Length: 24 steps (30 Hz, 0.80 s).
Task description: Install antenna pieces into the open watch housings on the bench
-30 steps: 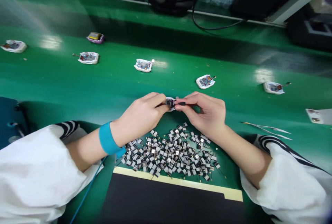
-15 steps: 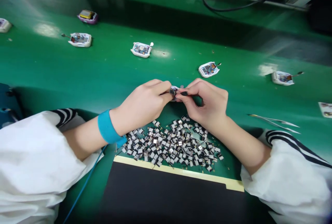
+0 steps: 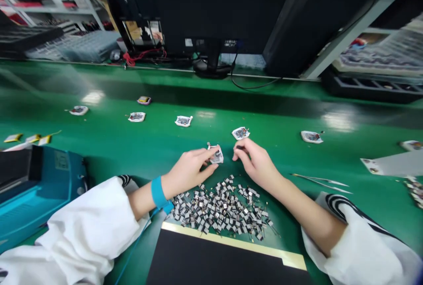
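Note:
My left hand (image 3: 191, 168), with a teal strap (image 3: 159, 192) on its wrist, holds a small white device housing (image 3: 217, 155) by its edges. A circuit board shows inside the housing. Just to the right, apart from it, my right hand (image 3: 253, 157) pinches a small dark part (image 3: 239, 147), mostly covered by the fingers. Below both hands lies a loose pile of small silver-and-black components (image 3: 221, 210) with thin leads. Another open white housing (image 3: 240, 133) sits just beyond the right hand.
More open housings (image 3: 136, 117) stand in a row across the green bench (image 3: 109, 153). Metal tweezers (image 3: 320, 181) lie to the right. A teal machine (image 3: 62, 188) stands at the left, a black monitor (image 3: 214, 7) behind. In front is a black sheet (image 3: 224, 258) with a yellow edge.
My hands have moved apart: the right has drawn away from the housing with the dark part, while the left keeps the housing. The head view has tilted up, bringing in shelves and monitor.

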Each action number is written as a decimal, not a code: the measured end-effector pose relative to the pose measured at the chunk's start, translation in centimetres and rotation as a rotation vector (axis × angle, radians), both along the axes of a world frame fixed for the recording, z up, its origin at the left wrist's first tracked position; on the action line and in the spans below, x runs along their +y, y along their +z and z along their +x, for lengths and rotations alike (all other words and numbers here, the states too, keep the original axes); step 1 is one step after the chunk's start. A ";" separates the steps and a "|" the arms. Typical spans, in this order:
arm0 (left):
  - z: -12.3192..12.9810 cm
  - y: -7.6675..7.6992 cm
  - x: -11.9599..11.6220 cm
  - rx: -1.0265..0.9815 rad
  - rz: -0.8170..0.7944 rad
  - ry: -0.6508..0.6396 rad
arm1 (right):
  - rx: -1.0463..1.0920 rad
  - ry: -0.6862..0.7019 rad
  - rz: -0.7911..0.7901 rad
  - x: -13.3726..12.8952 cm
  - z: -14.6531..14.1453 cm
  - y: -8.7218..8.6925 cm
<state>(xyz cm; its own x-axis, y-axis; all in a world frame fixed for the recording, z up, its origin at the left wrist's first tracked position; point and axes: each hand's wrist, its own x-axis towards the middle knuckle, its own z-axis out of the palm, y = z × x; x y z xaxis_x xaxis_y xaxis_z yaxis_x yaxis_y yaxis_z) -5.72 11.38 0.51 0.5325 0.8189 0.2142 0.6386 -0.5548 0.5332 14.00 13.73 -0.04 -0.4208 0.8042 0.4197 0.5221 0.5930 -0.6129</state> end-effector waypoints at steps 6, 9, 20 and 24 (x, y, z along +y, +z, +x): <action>-0.8 -0.6 1.6 -0.184 -0.098 -0.011 | -0.232 0.024 0.076 0.3 -0.7 -0.3; -0.8 -1.0 2.8 -0.147 -0.109 -0.080 | -0.330 0.025 0.150 0.8 -1.5 -0.6; 0.0 -1.5 2.8 -0.329 -0.173 -0.040 | -0.606 0.001 0.489 0.0 -3.3 0.6; 0.2 -1.1 2.5 -0.398 -0.209 -0.028 | -0.573 0.026 0.555 0.2 -3.0 1.1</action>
<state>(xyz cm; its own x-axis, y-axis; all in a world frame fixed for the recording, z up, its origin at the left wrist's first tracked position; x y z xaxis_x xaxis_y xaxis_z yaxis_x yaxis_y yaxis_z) -5.56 13.88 -0.58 0.4650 0.8526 0.2384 0.3475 -0.4234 0.8366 11.03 13.89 1.07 -0.7084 0.5277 0.4687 0.6480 0.7495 0.1355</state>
